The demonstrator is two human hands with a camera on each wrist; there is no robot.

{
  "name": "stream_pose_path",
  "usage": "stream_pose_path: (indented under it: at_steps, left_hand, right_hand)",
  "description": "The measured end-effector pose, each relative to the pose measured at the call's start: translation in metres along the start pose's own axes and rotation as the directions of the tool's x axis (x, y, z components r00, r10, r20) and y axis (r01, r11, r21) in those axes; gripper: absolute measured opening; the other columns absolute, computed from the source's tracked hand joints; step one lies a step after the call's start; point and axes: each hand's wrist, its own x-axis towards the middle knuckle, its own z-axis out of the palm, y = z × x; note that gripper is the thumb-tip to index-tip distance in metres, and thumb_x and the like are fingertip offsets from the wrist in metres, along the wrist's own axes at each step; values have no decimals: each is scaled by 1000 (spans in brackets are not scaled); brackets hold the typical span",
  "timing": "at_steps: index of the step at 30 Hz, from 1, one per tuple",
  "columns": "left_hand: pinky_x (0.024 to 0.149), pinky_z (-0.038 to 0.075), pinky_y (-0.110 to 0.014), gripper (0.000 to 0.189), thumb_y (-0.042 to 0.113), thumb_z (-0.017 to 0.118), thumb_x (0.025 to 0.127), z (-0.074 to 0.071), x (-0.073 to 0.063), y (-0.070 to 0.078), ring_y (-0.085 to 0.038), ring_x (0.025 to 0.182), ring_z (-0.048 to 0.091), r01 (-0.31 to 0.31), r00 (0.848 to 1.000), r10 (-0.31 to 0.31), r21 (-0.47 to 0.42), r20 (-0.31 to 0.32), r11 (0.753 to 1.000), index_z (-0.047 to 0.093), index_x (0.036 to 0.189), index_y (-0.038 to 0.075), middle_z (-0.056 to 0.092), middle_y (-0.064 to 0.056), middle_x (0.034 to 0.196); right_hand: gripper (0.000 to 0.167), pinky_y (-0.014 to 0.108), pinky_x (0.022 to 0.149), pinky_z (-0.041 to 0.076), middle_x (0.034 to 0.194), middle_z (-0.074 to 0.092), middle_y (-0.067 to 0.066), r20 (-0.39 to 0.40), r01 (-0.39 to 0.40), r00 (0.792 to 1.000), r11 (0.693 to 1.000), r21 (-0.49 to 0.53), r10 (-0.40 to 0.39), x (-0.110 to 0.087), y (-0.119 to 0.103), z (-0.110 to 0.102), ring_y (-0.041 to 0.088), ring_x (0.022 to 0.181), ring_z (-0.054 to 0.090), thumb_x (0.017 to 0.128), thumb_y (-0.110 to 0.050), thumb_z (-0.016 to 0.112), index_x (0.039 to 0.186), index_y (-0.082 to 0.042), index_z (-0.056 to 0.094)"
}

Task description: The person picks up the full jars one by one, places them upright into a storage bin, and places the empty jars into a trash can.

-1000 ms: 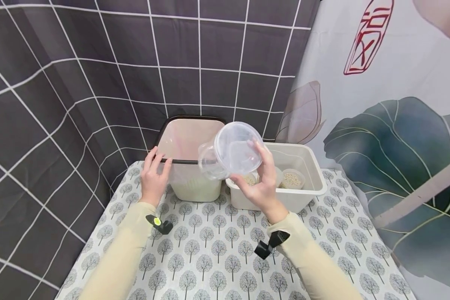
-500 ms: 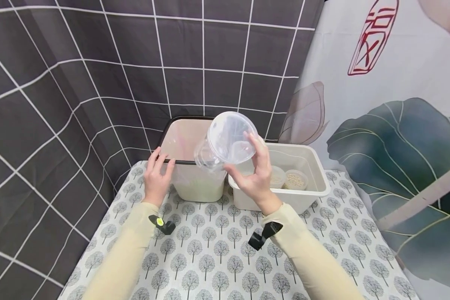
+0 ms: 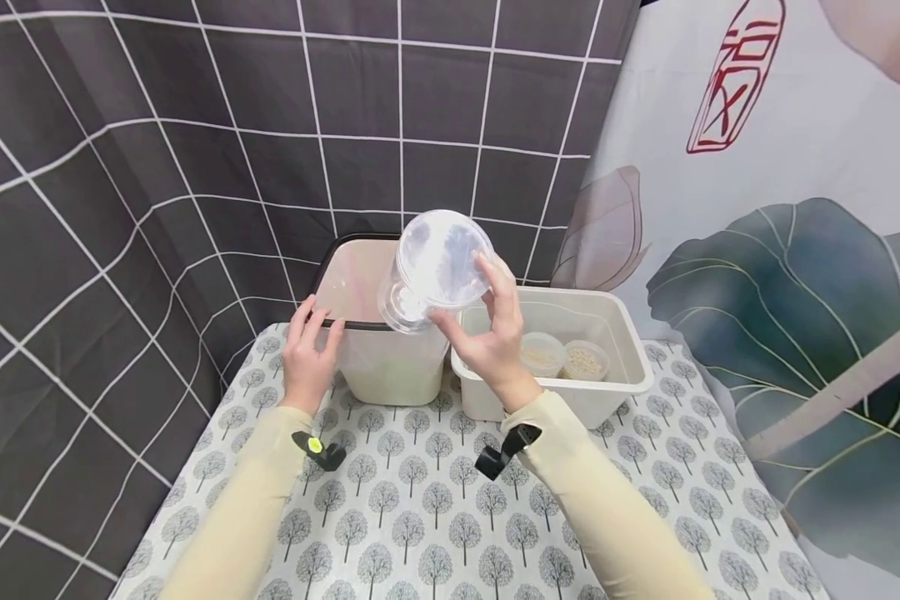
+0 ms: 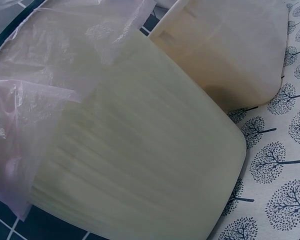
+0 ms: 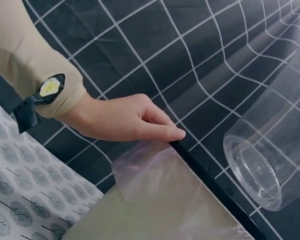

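Note:
My right hand grips a clear plastic jar by its wide end, thumb below and fingers along its right side. That wide, cloudy round end faces the head camera. The jar is tilted, its narrower base at lower left, overlapping the bin's opening. In the right wrist view only the lower part of the jar shows. My left hand rests at the left front corner of the trash bin, its spread fingers over the black rim. A thin pinkish bag lines the bin and hangs over its outside.
Right of the bin stands an off-white plastic tub. Inside it are two round clear containers, one with beige beans, the other a paler tub. Tree-print cloth covers the table. Dark grid curtain hangs close behind.
My right hand has carried the jar left and upward, over the bin. More of the off-white tub and its containers shows. My left hand stays at the bin's rim.

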Motion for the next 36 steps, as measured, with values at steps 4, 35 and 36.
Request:
stream_pose_path:
  at_steps: [4, 35, 36]
  left_hand:
    - [101, 39, -37, 26, 18, 65, 87, -1, 1, 0, -29, 122, 46, 7, 1000, -7, 3, 2, 1000, 64, 107, 0, 51, -16, 131]
    - [101, 39, -36, 27, 19, 64, 88, 2, 1, -2, -29, 123, 46, 4, 1000, -4, -4, 3, 1000, 64, 107, 0, 51, -17, 130]
    - [101, 39, -36, 27, 19, 64, 88, 3, 1, -2, -29, 123, 46, 1, 1000, -1, -3, 3, 1000, 64, 107, -1, 51, -17, 130]
  right_hand:
    - [64, 41, 88, 50, 118, 45, 37, -35, 12, 999, 1000, -12, -12, 12, -12, 7, 41, 114, 46, 79, -22, 75, 115, 20, 43]
    - [66, 44, 79, 53, 125, 44, 29, -93, -125, 989, 986, -114, 115, -11, 41, 35, 33, 114, 48, 66, -2, 83, 119, 11, 46]
    - [67, 45, 78, 53, 124, 43, 31, -99, -131, 988, 986, -105, 121, -10, 39, 36, 34, 113, 48, 63, 4, 82, 118, 12, 45]
